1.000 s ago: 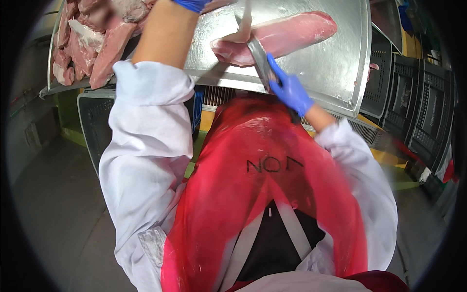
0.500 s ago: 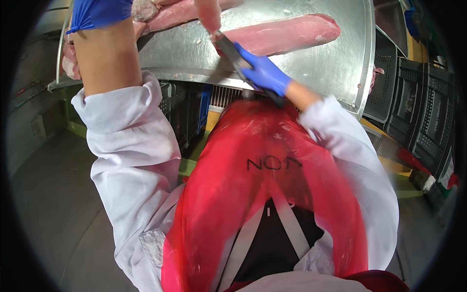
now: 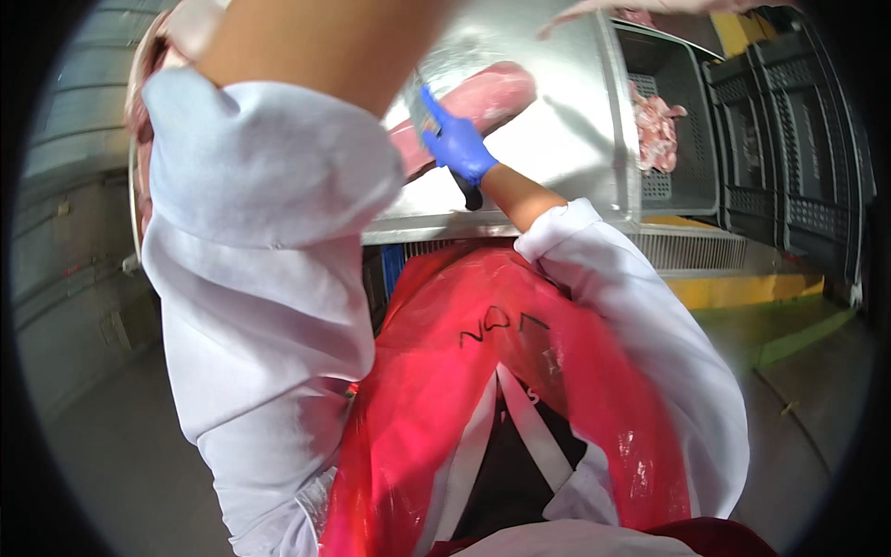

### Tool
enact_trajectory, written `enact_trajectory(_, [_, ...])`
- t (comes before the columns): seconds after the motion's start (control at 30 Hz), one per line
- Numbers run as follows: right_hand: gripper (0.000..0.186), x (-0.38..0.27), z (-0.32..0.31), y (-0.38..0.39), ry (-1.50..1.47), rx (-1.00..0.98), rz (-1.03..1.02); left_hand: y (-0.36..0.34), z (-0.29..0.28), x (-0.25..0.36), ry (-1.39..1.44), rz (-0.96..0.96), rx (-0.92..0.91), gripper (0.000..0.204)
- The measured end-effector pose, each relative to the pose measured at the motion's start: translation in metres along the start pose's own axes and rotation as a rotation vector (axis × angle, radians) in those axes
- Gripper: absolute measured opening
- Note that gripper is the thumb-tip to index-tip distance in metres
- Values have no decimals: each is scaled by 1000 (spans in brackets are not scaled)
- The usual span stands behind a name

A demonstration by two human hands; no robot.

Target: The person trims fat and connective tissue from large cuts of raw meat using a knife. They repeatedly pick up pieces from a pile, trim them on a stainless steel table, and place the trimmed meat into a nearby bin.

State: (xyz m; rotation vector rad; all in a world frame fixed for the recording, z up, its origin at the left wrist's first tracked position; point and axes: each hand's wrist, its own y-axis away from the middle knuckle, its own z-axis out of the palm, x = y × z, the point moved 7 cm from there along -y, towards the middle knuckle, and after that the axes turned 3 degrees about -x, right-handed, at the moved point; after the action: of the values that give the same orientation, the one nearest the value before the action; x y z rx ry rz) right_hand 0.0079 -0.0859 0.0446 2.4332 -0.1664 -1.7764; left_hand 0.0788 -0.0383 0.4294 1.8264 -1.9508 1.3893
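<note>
My right hand (image 3: 455, 147), in a blue glove, is closed around the dark handle of a knife (image 3: 472, 195). Its blade, blurred, points up across a long pink piece of meat (image 3: 492, 90) lying on the metal table (image 3: 566, 158). My left forearm (image 3: 316, 46) reaches over the table's left side and passes out at the top, so my left hand is out of sight. A pale pink strip of meat (image 3: 640, 7) stretches along the upper edge, above the right side of the table; what holds it, if anything, is hidden.
Right of the table, a grey perforated crate (image 3: 701, 176) contains pale trimmings (image 3: 657, 130). Dark crates (image 3: 807, 158) stand beyond it, above a yellow ledge (image 3: 742, 291). More meat (image 3: 139, 121) lies along the table's left edge.
My left forearm has swung up and rightward, taking its gloved hand out of view. The pink piece by the blade is gone from there; a strip now shows at upper right. The view has shifted right.
</note>
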Motion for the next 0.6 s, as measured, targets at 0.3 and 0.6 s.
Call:
enact_trajectory(0.3, [72, 83, -112, 39, 249, 307, 271, 321, 141, -387, 654, -1507, -189, 38])
enact_trajectory(0.6, [71, 115, -119, 53, 209, 367, 139, 277, 173, -331, 271, -1100, -124, 13])
